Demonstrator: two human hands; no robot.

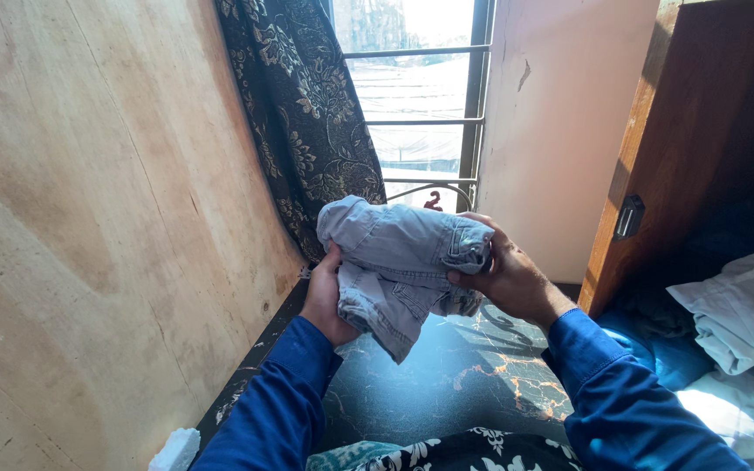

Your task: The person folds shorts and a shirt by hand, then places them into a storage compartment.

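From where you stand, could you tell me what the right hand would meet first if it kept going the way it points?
The right hand points left, so it presses straight into the folded grey jeans it grips; beyond them is probably the left hand.

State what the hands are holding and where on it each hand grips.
Both hands hold a folded grey denim garment. The left hand grips its lower left edge; the right hand clasps its right end, thumb on the front.

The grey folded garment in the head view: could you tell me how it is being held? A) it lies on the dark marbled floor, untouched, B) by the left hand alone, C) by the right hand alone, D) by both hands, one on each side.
D: the grey folded garment is gripped between the left hand at its left edge and the right hand at its right edge, raised above the dark marbled floor.
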